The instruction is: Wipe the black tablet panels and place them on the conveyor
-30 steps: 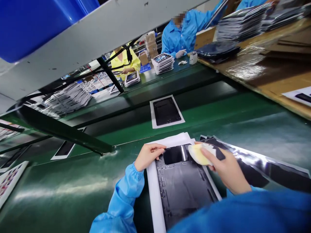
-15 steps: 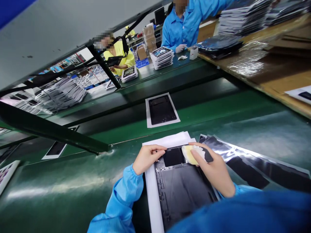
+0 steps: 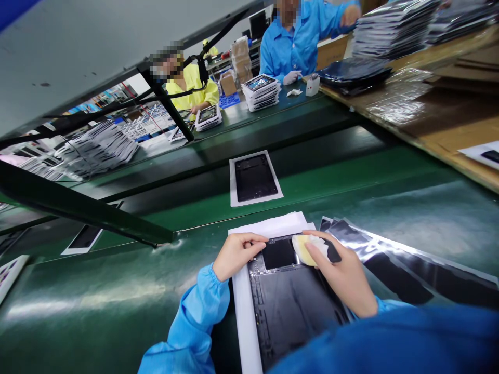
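A black panel (image 3: 292,306) with small parts along its edges lies on white paper (image 3: 246,322) in front of me. At its top left corner, my left hand (image 3: 237,253) has thumb and forefinger pinched together; whatever is between them is too small to make out. My right hand (image 3: 345,270) grips a crumpled white and yellow cloth (image 3: 307,249) at the panel's upper right. The cloth touches the edge of a darker rectangle (image 3: 278,252) near the panel's top. A dark piece shows between the cloth and my right palm.
Clear films with black areas (image 3: 401,275) lie to the right. Beyond the panel, another panel on paper (image 3: 255,176) rests on the green belt. A green post (image 3: 86,202) slants across the left. Two people sit behind stacked panels (image 3: 260,93). A cardboard-topped shelf (image 3: 421,119) juts in at right.
The panel on the belt has shifted slightly left. The arm of the person in blue has drawn back from the stack. My hands have barely moved.
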Tool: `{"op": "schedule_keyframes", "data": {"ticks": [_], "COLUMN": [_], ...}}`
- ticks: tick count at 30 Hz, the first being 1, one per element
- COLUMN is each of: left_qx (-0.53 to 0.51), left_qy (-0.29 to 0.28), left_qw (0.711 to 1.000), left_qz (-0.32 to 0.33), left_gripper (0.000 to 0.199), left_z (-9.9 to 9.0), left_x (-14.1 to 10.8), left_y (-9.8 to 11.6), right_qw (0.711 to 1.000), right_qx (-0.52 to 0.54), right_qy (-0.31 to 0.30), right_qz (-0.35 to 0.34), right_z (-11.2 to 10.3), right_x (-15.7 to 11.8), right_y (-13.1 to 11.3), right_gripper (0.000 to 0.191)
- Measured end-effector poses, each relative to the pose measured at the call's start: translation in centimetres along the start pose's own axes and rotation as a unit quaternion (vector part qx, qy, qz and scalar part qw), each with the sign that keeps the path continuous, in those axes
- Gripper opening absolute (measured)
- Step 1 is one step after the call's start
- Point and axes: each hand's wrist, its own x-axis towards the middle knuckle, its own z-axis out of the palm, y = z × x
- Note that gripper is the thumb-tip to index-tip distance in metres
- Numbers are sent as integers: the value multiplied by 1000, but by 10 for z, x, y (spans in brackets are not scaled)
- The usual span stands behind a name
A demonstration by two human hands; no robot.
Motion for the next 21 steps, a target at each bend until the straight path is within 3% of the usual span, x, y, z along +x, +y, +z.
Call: {"op": "schedule_keyframes", "data": {"ticks": [15,21], "left_qx": [18,57], "left_qy": [3,20], "left_qw": [1000,998], "left_qz": [-3,36], "left_gripper": [32,26], "left_z": [0,3], "left_x": [-1,-3], "left_y": [3,1], "right_qw": [997,995], "right_qx": [-26,-45], "right_qy": [6,8], "right_qz": [-72,-91], "right_z": [2,4], "right_x": [-1,-1], "right_y": [1,6], "right_gripper": [32,32]}}
